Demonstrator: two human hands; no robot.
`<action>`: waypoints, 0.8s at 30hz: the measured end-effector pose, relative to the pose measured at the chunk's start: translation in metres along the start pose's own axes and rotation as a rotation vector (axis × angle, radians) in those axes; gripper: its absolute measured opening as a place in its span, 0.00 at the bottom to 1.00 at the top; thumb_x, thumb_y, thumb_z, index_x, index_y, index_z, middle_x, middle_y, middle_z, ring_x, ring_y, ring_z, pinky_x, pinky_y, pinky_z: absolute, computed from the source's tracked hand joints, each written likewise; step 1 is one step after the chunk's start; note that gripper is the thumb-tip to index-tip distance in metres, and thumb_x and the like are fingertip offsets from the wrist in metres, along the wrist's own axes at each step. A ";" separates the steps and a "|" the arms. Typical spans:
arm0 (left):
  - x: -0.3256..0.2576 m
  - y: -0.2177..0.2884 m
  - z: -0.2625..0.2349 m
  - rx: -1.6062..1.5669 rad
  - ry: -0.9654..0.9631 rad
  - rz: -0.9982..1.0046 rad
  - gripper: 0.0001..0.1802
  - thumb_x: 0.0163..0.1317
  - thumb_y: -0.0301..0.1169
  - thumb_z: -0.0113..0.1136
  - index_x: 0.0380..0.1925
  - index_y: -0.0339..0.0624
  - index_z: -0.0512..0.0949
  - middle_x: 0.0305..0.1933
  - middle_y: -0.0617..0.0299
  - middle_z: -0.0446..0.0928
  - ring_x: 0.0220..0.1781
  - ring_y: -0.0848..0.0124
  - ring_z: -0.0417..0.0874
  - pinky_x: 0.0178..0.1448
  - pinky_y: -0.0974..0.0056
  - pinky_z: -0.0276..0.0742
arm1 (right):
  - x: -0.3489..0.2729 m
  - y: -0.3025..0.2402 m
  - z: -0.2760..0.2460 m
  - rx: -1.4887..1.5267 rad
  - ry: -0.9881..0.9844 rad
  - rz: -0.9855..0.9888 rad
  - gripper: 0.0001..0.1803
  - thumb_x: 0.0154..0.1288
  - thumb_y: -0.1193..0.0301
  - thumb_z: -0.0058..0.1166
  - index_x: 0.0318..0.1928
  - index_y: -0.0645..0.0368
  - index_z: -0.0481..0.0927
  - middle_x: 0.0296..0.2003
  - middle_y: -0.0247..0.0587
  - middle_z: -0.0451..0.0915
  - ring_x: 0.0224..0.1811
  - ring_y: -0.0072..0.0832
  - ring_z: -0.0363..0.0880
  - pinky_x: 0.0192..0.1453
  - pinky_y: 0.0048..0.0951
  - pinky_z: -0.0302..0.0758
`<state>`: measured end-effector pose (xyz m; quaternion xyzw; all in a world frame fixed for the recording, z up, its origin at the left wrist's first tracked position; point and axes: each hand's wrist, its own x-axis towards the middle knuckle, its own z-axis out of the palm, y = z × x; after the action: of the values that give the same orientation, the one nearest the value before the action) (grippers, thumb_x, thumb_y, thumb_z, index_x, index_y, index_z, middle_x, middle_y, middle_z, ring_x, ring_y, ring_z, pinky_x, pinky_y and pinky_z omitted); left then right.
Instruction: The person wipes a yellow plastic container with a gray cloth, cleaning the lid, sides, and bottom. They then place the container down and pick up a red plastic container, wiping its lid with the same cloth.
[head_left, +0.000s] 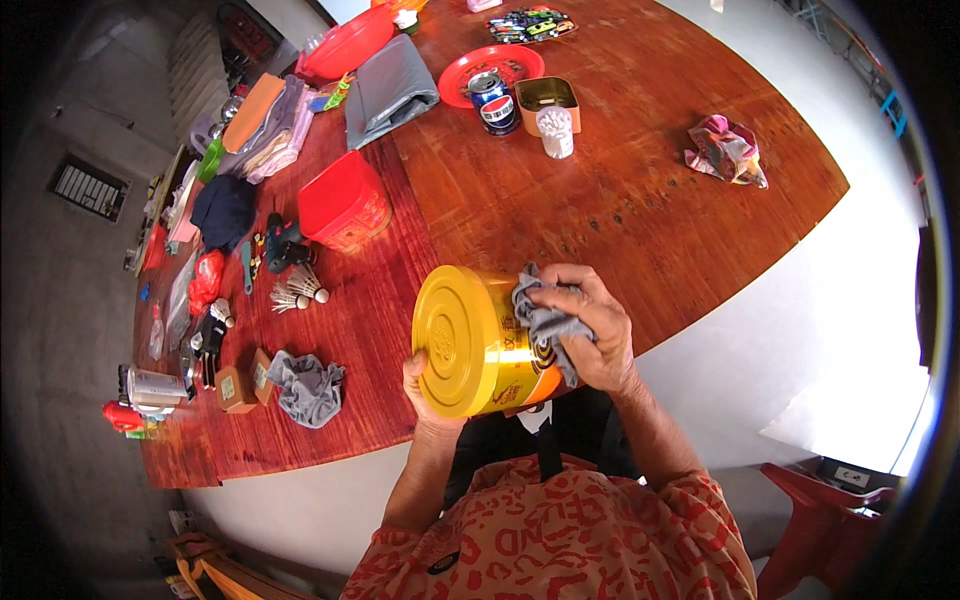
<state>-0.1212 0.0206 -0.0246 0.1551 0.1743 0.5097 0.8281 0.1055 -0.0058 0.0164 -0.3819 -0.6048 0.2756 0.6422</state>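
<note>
I hold a round yellow tin [475,340] in front of my chest, over the near edge of the wooden table [620,210], lying on its side with its lid toward my left. My left hand [428,392] is closed around its lower rim from below. My right hand [590,330] presses a grey cloth [545,322] against its side, fingers closed on the cloth

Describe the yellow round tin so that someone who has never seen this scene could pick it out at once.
Start at the near edge of the big reddish wooden table, just in front of the person. The round yellow metal tin is held there on its side, its lid facing left, supported by the left hand while the right hand presses a grey cloth on it. No other tin is held.
</note>
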 end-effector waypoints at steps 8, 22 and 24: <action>-0.005 -0.004 -0.007 -0.148 -0.041 -0.040 0.33 0.57 0.44 0.59 0.61 0.38 0.71 0.57 0.49 0.78 0.55 0.55 0.81 0.62 0.48 0.75 | 0.013 0.011 0.003 0.201 0.057 0.281 0.20 0.60 0.80 0.42 0.52 0.62 0.80 0.52 0.50 0.76 0.55 0.39 0.76 0.61 0.33 0.71; 0.000 -0.005 -0.002 -0.138 -0.083 -0.059 0.37 0.54 0.45 0.58 0.62 0.37 0.69 0.59 0.48 0.76 0.57 0.55 0.80 0.61 0.53 0.77 | -0.013 -0.041 0.015 -0.375 -0.033 -0.340 0.23 0.47 0.72 0.66 0.49 0.51 0.84 0.54 0.40 0.76 0.47 0.35 0.74 0.50 0.35 0.73; -0.002 -0.006 -0.004 -0.083 -0.039 -0.047 0.37 0.52 0.45 0.59 0.61 0.37 0.70 0.57 0.48 0.77 0.55 0.55 0.81 0.60 0.54 0.77 | -0.004 -0.041 0.012 -0.360 -0.042 -0.308 0.21 0.48 0.73 0.65 0.48 0.53 0.83 0.53 0.39 0.76 0.46 0.35 0.74 0.48 0.34 0.73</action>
<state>-0.1188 0.0169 -0.0307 0.1264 0.1406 0.4936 0.8489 0.0883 -0.0304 0.0475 -0.3877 -0.7085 0.0700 0.5855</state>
